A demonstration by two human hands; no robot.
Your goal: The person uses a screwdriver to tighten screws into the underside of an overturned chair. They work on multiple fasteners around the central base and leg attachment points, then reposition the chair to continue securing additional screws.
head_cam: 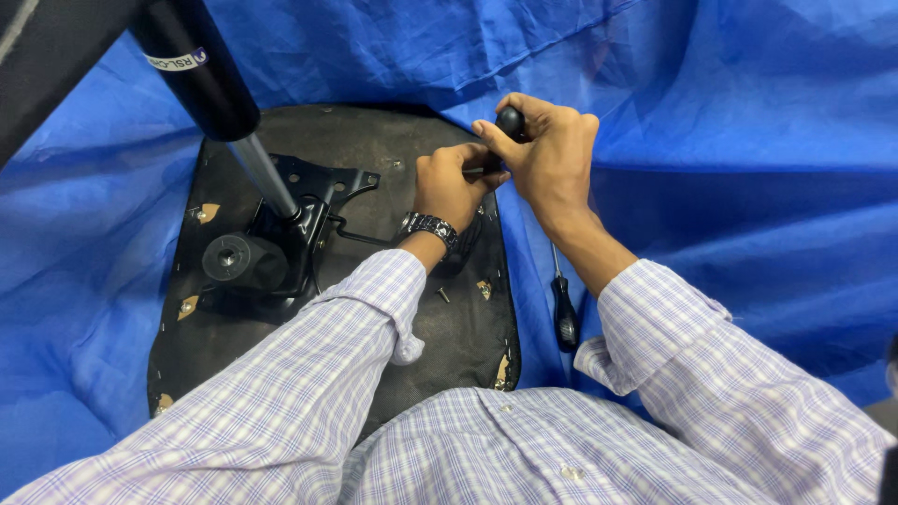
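Observation:
An upturned black chair seat (393,140) lies on a blue tarp, with a black metal mechanism plate (309,192) bolted to its underside. My right hand (552,154) is closed around a black round knob (511,120) at the seat's far right edge. My left hand (454,182), wearing a wristwatch (428,226), pinches the thin lever rod just below that knob. A bent black lever rod (360,234) runs from the mechanism toward my hands.
A black gas cylinder (201,70) with a silver shaft (265,173) rises from the mechanism toward the upper left. A round black adjustment knob (229,257) sits at the plate's left. A black-handled screwdriver (564,313) lies on the blue tarp (748,187) right of the seat. A loose screw (443,295) rests on the seat.

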